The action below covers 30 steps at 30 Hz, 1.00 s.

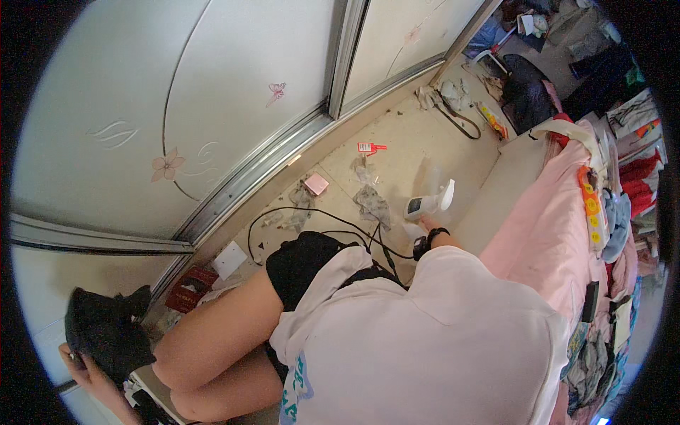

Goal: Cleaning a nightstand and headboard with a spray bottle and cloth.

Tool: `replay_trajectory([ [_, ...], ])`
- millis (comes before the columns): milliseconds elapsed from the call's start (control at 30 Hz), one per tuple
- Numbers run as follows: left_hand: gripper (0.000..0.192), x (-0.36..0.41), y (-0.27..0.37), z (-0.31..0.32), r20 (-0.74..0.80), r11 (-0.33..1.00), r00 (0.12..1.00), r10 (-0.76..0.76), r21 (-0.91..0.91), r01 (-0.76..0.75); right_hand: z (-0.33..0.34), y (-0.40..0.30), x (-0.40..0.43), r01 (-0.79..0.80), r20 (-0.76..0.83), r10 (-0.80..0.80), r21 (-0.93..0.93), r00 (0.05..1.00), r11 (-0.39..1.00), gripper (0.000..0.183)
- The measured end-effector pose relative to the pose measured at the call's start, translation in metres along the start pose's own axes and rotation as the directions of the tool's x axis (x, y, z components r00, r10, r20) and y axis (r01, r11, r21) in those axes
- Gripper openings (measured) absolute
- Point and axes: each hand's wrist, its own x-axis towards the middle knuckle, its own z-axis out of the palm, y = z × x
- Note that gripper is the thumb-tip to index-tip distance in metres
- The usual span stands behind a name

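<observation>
At the lower left, my left hand (79, 366) grips the edge of a bunched black fabric item (106, 329); its exact kind is unclear. My right hand (426, 224) reaches down past my body, a dark watch or band on its wrist. Its fingers are at the body of a white spray bottle (422, 206) with a dark label and appear closed around it, though they are partly hidden. The bottle leans over, trigger head (448, 195) to the right. Black cables (319, 210) loop on the tiled floor (340, 175) beside that hand.
Sliding wardrobe doors (239, 106) stand along the left. On the floor are a pink box (316, 184), crumpled plastic (372, 204), a red tag (366, 147), a white plate (229, 260) and a red box (191, 287). A bed with pink bedding (536, 228) borders the right.
</observation>
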Motion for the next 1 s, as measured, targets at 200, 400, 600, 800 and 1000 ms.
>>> replay_trajectory([
  [200, 0.033, 0.004, 0.004, 0.008, -0.165, 0.996, 0.986, -0.038, -0.084, 0.025, -0.034, -0.057, -0.059, -0.268, -0.399, 0.150, -0.259, 0.904, 0.928, 0.078],
  [400, 0.036, -0.012, -0.011, -0.015, -0.129, 0.998, 0.990, 0.056, -0.014, -0.058, -0.023, -0.083, -0.051, 0.258, -0.383, -0.227, 0.031, 0.895, 0.966, 0.069],
  [600, 0.042, -0.055, 0.001, -0.021, -0.237, 0.982, 0.969, -0.070, -0.189, 0.025, 0.021, -0.129, -0.084, 0.535, 0.125, -0.526, -0.327, 0.841, 0.779, 0.063],
  [800, 0.037, -0.075, 0.071, -0.028, -0.164, 1.000, 0.986, 0.023, -0.015, -0.026, 0.068, -0.205, -0.156, 0.920, 0.598, -0.751, 0.057, 0.280, 0.388, 0.050],
  [1000, 0.031, -0.135, 0.070, -0.067, -0.173, 0.957, 0.958, -0.228, -0.219, 0.188, 0.105, -0.300, -0.335, 0.797, 0.630, -0.679, 0.594, -0.377, 0.108, 0.044],
])
